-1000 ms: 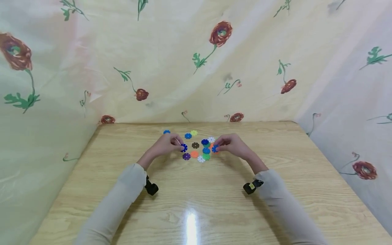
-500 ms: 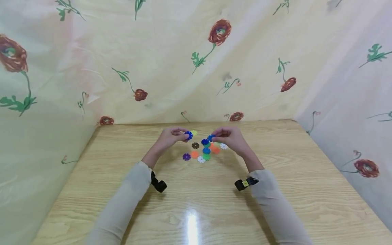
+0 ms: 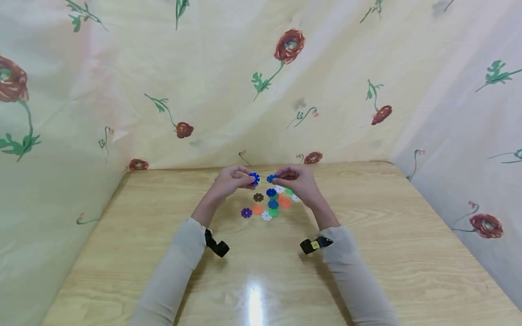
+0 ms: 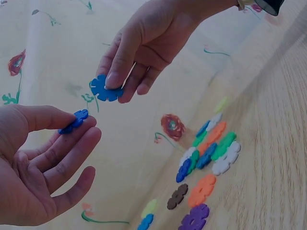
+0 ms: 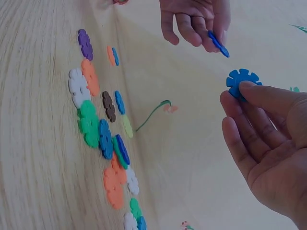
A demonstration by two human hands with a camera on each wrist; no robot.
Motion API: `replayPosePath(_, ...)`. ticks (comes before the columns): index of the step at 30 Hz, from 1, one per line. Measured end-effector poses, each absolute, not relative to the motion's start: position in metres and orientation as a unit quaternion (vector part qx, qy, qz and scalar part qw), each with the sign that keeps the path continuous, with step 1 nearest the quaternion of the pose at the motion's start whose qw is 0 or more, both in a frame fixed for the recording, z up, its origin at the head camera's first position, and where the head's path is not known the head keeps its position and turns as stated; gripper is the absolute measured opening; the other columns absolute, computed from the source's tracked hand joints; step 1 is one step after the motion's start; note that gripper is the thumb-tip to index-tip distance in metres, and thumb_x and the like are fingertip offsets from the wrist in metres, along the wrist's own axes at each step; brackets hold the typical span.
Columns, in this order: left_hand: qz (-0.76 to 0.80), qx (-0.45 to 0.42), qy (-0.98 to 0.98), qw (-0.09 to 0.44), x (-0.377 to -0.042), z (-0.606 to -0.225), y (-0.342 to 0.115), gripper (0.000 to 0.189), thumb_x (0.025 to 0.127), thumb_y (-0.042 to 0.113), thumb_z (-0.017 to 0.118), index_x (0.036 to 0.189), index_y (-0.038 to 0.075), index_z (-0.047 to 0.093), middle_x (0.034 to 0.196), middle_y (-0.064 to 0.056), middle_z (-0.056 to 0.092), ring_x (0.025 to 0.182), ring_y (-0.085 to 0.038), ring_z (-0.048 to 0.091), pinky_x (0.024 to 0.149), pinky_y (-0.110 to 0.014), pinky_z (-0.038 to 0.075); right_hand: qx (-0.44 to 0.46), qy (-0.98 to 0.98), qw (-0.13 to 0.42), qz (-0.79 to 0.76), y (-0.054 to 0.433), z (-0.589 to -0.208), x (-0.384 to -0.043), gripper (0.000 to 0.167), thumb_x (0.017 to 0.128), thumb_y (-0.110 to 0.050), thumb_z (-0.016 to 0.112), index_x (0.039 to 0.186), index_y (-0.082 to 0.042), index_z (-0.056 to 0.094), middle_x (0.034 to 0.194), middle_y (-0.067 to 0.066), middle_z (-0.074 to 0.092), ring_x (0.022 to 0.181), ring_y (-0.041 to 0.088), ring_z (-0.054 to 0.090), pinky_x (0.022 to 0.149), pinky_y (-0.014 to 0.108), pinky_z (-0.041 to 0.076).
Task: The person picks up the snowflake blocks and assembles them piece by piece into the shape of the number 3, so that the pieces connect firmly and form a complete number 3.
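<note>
Loose discs (image 3: 273, 204) are lying on the desk (image 3: 261, 258). From them, the left grip (image 3: 229, 183) is hovering at ten o'clock, the right grip (image 3: 302, 183) at two, held discs (image 3: 256, 177) sitting between.

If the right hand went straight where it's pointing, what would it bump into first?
Probably the dark blue disc pinched in the left hand. The right hand holds a lighter blue disc that would likely touch it first, though depth is hard to judge.

Flowered cloth (image 3: 228, 81) behind wooden table (image 3: 391, 240)
</note>
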State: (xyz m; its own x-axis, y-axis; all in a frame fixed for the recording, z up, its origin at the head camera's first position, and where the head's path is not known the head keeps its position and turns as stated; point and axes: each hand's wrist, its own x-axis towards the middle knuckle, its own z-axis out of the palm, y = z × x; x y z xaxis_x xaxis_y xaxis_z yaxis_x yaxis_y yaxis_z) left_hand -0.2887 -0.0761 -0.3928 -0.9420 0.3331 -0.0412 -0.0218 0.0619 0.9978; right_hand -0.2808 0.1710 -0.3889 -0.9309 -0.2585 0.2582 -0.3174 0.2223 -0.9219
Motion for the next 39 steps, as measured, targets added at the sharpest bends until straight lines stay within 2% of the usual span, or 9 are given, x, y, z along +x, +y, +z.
replayPosePath(6,0.676,0.115,0.713,0.143,-0.287,-0.395,-0.072,0.019,0.099,0.014,0.068,0.113,0.004,0.062,0.094,-0.008,0.079,0.085,-0.017,0.076,0.115,-0.055,0.042,0.208,-0.770,0.032,0.602,0.168,-0.393,-0.282,0.014,0.089,0.001,0.075,0.100,0.008,0.070,0.095,0.017,0.076,0.080,0.011,0.073,0.077,0.025,0.062)
replayPosePath(11,0.671,0.113,0.717,0.152,-0.286,-0.397,-0.070,0.020,0.098,0.015,0.069,0.114,0.005,0.062,0.094,-0.007,0.079,0.094,-0.026,0.076,0.117,-0.055,0.040,0.216,-0.773,0.026,0.596,0.162,-0.396,-0.282,0.012,0.091,0.001,0.074,0.100,0.007,0.070,0.098,0.023,0.073,0.081,0.011,0.072,0.079,0.026,0.061)
replayPosePath(16,0.671,0.117,0.715,0.159,-0.286,-0.399,-0.068,0.021,0.099,0.015,0.068,0.117,0.005,0.062,0.097,-0.011,0.079,0.111,-0.044,0.069,0.120,-0.060,0.032,0.209,-0.789,0.027,0.577,0.158,-0.397,-0.281,0.011,0.092,-0.002,0.074,0.101,0.004,0.072,0.101,0.023,0.072,0.089,0.033,0.072,0.080,0.027,0.061)
replayPosePath(18,0.670,0.119,0.715,0.162,-0.286,-0.399,-0.068,0.022,0.099,0.015,0.068,0.118,0.005,0.062,0.099,-0.012,0.079,0.110,-0.043,0.070,0.120,-0.061,0.031,0.209,-0.793,0.032,0.571,0.158,-0.397,-0.280,0.011,0.092,-0.003,0.074,0.101,0.003,0.072,0.102,0.022,0.072,0.091,0.042,0.070,0.080,0.029,0.061)
replayPosePath(21,0.673,0.120,0.711,0.163,-0.287,-0.399,-0.068,0.022,0.099,0.013,0.067,0.119,0.004,0.062,0.100,-0.014,0.078,0.103,-0.036,0.074,0.116,-0.054,0.041,0.212,-0.797,0.041,0.564,0.158,-0.397,-0.279,0.011,0.093,-0.003,0.073,0.102,0.003,0.073,0.102,0.021,0.073,0.093,0.045,0.068,0.080,0.028,0.061)
replayPosePath(25,0.684,0.119,0.702,0.161,-0.286,-0.398,-0.069,0.019,0.099,0.010,0.067,0.116,0.002,0.062,0.098,-0.014,0.079,0.100,-0.037,0.075,0.103,-0.047,0.054,0.216,-0.797,0.048,0.562,0.156,-0.397,-0.278,0.010,0.093,-0.003,0.073,0.101,0.003,0.073,0.102,0.022,0.073,0.094,0.045,0.069,0.079,0.022,0.059)
replayPosePath(29,0.694,0.124,0.692,0.155,-0.284,-0.397,-0.069,0.017,0.098,0.007,0.067,0.113,0.000,0.062,0.094,-0.010,0.079,0.100,-0.040,0.074,0.100,-0.051,0.055,0.217,-0.796,0.057,0.563,0.154,-0.396,-0.277,0.009,0.093,-0.003,0.073,0.100,0.004,0.074,0.101,0.023,0.073,0.091,0.040,0.071,0.078,0.021,0.059)
replayPosePath(35,0.705,0.127,0.682,0.145,-0.281,-0.395,-0.068,0.013,0.098,0.004,0.066,0.110,-0.001,0.063,0.092,-0.009,0.079,0.089,-0.028,0.077,0.100,-0.051,0.055,0.219,-0.790,0.068,0.568,0.153,-0.394,-0.274,0.008,0.092,0.000,0.073,0.098,0.004,0.074,0.099,0.023,0.074,0.089,0.036,0.073,0.077,0.022,0.061)
replayPosePath(39,0.714,0.129,0.675,0.134,-0.279,-0.393,-0.068,0.012,0.098,0.003,0.066,0.107,-0.003,0.063,0.095,-0.012,0.078,0.082,-0.020,0.077,0.099,-0.052,0.055,0.221,-0.785,0.077,0.574,0.152,-0.394,-0.273,0.008,0.091,0.000,0.074,0.097,0.005,0.075,0.099,0.025,0.074,0.084,0.026,0.075,0.075,0.022,0.061)
